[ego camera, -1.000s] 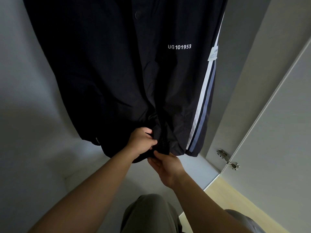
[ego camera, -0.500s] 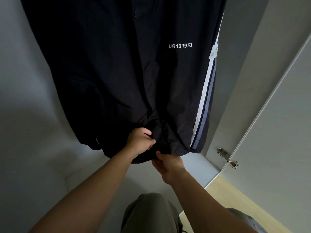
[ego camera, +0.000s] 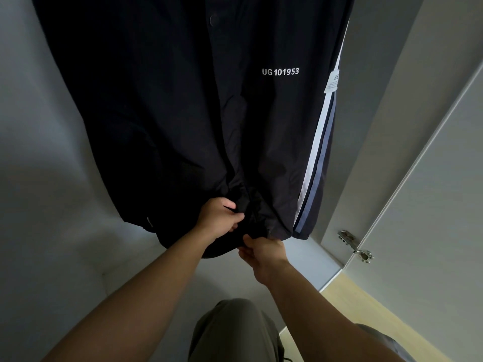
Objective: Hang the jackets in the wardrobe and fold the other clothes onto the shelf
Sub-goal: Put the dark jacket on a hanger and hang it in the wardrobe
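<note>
- The dark jacket [ego camera: 183, 113] hangs inside the wardrobe [ego camera: 47, 152], filling the upper centre of the frame, with its hem at lower centre. The hanger and rail lie above the top edge, out of view.
- The left hand [ego camera: 219, 218] is at the hem just left of centre, its fingers curled tight round a bunched fold of fabric.
- The right hand [ego camera: 261, 253] is just below and right of it, thumb and fingers pinched on the lower edge. The two hands nearly touch.
- The cloth between the hands and the striped side panel [ego camera: 316, 158] at right fans into taut creases. I judge the hanging itself as done and this as a finishing step at the front opening. The fabric is too dark to tell whether they are joining a fastener or only tugging the hem straight.
- Against the frame a second ago, little differs. Both hands keep their grips at the same spot, and the right hand sits slightly higher, closer to the hem.
- The chest print [ego camera: 280, 71] and the white label [ego camera: 332, 82] have barely shifted, so the jacket stays settled and is not swinging.
- The open door [ego camera: 431, 205] fills the right of the frame.
</note>
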A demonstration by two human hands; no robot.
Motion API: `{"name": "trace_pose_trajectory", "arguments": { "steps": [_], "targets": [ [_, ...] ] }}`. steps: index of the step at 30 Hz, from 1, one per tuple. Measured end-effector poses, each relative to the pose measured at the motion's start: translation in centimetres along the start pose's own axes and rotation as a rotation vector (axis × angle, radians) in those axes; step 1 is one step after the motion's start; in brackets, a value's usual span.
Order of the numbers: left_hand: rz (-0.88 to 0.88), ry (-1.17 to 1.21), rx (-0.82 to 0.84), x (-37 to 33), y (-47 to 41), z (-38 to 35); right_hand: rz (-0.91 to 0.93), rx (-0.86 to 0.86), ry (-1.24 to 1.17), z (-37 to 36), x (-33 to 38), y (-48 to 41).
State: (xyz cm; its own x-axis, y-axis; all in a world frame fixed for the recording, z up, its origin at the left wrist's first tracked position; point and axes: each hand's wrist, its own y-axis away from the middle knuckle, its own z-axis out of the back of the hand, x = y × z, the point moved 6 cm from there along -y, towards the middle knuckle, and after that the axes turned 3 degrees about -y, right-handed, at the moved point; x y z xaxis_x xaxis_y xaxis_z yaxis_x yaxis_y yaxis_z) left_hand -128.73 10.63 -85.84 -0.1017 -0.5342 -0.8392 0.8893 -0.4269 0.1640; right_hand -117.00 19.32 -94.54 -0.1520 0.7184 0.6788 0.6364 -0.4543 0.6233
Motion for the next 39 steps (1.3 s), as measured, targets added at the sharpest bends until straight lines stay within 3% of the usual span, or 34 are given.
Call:
{"name": "trace_pose_trajectory", "arguments": {
  "steps": [7,11,18,31,34,36,38,39],
  "targets": [
    [0.022,0.01,0.006,0.4,0.0,0.0,-0.012,-0.041,-0.039,0.2,-0.3,0.1],
    [0.026,0.003,0.003,0.2,-0.1,0.0,-0.118,-0.047,-0.085,0.6,-1.2,0.2],
    [0.022,-0.017,-0.003,0.5,-0.2,-0.2,-0.21,0.03,0.1,-0.4,-2.4,0.1],
    [0.02,-0.042,-0.014,2.1,-1.2,0.0,-0.071,-0.068,0.184,-0.3,-1.9,-0.7],
    [0.03,-0.075,-0.024,2.5,-1.6,0.0,-0.077,-0.034,0.421,-0.1,-1.4,0.0],
    [0.053,-0.131,-0.023,3.1,-1.7,0.0,-0.199,0.059,0.641,-0.1,-1.6,0.8],
    [0.085,-0.219,-0.007,3.8,-1.8,0.0,-0.285,0.126,0.966,-0.2,-1.2,1.6],
    [0.089,-0.261,0.001,3.9,-1.8,0.1,-0.23,0.131,1.153,-0.5,-0.3,1.8]
  ]
}}
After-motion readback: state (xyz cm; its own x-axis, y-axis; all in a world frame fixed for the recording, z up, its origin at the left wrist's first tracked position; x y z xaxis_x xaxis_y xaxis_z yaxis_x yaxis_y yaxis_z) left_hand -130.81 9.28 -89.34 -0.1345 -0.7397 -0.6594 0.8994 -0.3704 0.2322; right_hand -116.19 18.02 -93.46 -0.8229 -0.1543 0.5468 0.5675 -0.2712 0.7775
